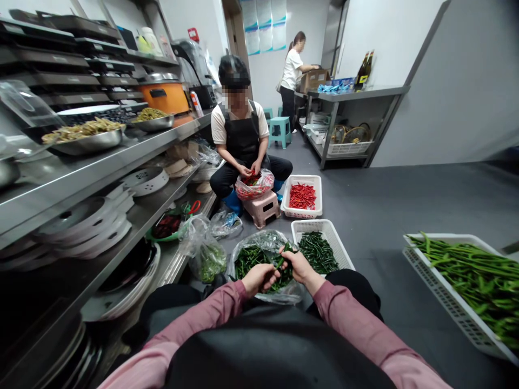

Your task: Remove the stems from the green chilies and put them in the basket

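Over a clear plastic bag of green chili peppers, my two hands meet with their fingertips nearly together. My right hand is closed on a few green chilies that stick up past its fingers. Curled and closed, my left hand is just beside it; what its fingers pinch, if anything, is too small to tell. Right behind my right hand stands a white basket with dark green chilies in it.
A white basket of red chilies stands farther off. Facing me, a seated co-worker handles red chilies in a bag on a pink stool. Steel shelves line the left; a basket of long green vegetables lies right. Another person stands behind.
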`<control>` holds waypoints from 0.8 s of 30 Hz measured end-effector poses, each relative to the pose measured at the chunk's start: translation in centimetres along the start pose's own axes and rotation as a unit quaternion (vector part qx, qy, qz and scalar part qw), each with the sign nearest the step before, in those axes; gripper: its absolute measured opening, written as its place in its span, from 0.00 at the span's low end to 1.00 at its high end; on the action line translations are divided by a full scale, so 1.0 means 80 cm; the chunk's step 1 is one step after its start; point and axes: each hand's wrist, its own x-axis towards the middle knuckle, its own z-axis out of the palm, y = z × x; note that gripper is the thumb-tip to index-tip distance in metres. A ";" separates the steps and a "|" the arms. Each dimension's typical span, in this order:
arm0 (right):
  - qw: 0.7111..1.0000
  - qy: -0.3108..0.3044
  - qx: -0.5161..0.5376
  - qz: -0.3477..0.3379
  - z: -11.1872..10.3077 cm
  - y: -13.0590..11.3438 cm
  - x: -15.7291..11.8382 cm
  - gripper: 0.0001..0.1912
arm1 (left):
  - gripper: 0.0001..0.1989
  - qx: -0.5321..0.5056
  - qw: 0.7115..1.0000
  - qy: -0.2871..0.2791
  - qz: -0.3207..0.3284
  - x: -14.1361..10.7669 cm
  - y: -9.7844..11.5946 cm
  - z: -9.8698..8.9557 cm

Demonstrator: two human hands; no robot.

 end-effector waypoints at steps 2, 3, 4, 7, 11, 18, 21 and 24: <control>1.000 0.000 0.018 0.011 0.001 0.003 0.000 0.11 | 0.17 -0.019 1.000 -0.023 0.003 -0.001 -0.003 0.002; 0.999 0.005 0.031 0.017 0.002 0.003 -0.001 0.11 | 0.19 -0.015 0.999 -0.026 0.010 -0.002 -0.003 0.003; 0.999 0.007 0.033 0.021 0.003 0.003 -0.002 0.11 | 0.21 -0.007 0.999 -0.026 0.017 -0.002 -0.002 0.005; 0.999 -0.015 0.002 0.035 0.007 0.002 -0.006 0.11 | 0.25 0.019 0.999 -0.012 0.025 0.001 -0.002 0.009; 0.995 0.008 -0.095 0.009 0.009 0.007 -0.007 0.10 | 0.20 0.138 0.988 0.055 0.037 0.012 -0.010 0.009; 0.917 0.005 -0.350 -0.192 0.008 0.023 -0.010 0.07 | 0.15 0.442 0.878 0.150 0.110 0.033 -0.019 0.004; 0.904 -0.014 -0.363 -0.226 0.010 0.024 -0.007 0.06 | 0.12 0.472 0.861 0.156 0.105 0.036 -0.017 0.006; 0.956 0.073 -0.260 -0.113 0.008 0.017 0.004 0.04 | 0.03 0.506 0.838 0.146 0.139 0.032 -0.018 0.007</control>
